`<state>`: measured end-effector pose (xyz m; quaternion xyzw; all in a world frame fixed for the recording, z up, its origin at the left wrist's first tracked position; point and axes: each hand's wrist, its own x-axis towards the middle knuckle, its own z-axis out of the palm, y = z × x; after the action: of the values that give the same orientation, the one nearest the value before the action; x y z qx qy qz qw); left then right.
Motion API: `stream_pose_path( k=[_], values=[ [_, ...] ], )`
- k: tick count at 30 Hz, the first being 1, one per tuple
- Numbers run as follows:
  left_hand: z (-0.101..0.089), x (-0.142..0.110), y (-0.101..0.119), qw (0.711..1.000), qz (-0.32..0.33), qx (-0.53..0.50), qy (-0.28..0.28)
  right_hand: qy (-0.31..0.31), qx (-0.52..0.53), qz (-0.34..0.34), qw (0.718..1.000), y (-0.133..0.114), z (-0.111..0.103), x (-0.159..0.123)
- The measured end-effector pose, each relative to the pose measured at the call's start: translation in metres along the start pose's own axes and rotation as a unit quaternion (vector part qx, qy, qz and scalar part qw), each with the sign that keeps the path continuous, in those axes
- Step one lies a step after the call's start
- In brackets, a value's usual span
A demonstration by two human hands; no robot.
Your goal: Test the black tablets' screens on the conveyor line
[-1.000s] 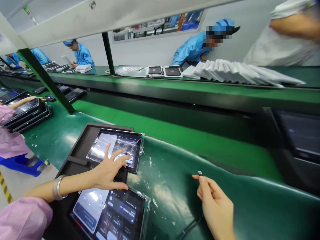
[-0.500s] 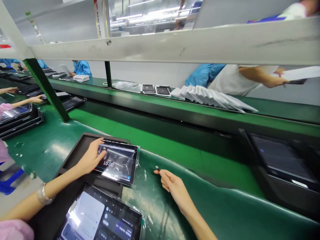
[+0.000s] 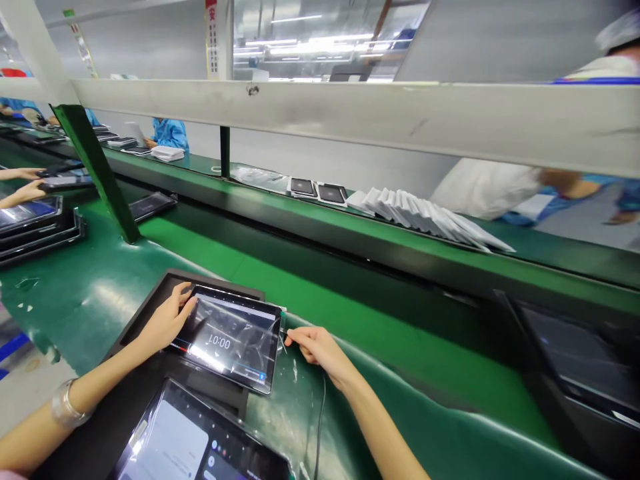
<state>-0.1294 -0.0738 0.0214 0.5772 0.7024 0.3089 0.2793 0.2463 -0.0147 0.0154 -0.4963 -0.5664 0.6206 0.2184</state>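
A tablet [image 3: 227, 333] in clear film shows 00:01 upside down on its lit screen and rests on a black tray [image 3: 150, 313]. At its left end my left hand [image 3: 167, 319] is closed on the edge, thumb over the screen's corner. My right hand [image 3: 320, 350] pinches a cable plug [image 3: 285, 333] at the tablet's right edge; whether the plug is inside the port I cannot tell. The dark cable [image 3: 321, 427] hangs below that hand over the green mat. Nearer to me lies a second lit tablet [image 3: 200, 437], cut off by the bottom of the view.
A green conveyor belt [image 3: 300, 287] runs beyond the bench edge. On it at right is a black tray with a tablet [image 3: 575, 353]. Stacked tablets [image 3: 40, 230] and a co-worker's hands [image 3: 25, 190] are at left. White sleeves [image 3: 425, 213] lie across the line. A green post [image 3: 95, 173] rises at left.
My right hand has moved left, bringing the plug from open space to the tablet's right edge. My left hand has shifted to the tablet's left end, with its fingers drawn closer together.
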Motion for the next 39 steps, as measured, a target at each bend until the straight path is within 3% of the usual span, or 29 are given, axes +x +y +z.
stream_pose_path(
  k=[4,11,20,30,32,34,37,39],
  values=[
    [0.002,-0.001,0.004,1.0,-0.015,0.001,0.005,-0.012,-0.029,-0.005,0.999,-0.006,0.002,0.007],
    [0.006,-0.001,0.014,0.998,-0.046,0.045,0.027,0.059,-0.004,-0.024,0.998,0.003,0.028,0.018],
    [0.005,0.004,-0.005,1.0,-0.014,-0.015,0.017,0.049,0.098,0.002,0.994,0.012,0.011,0.014],
    [0.006,0.006,-0.008,0.999,0.016,0.03,0.042,0.032,-0.01,-0.026,0.999,0.001,0.019,0.011],
    [0.008,0.008,0.004,0.996,0.04,0.053,0.052,0.024,-0.038,-0.036,0.998,-0.003,0.021,0.012],
    [0.016,0.008,0.027,0.986,0.125,0.103,0.039,0.016,-0.065,-0.041,0.997,-0.006,0.019,0.015],
    [0.044,0.009,0.079,0.929,0.31,0.191,-0.074,-0.01,-0.09,-0.041,0.995,-0.009,0.013,0.021],
    [0.069,0.012,0.112,0.897,0.354,0.2,-0.172,-0.025,-0.09,-0.04,0.995,-0.01,0.009,0.024]
  ],
)
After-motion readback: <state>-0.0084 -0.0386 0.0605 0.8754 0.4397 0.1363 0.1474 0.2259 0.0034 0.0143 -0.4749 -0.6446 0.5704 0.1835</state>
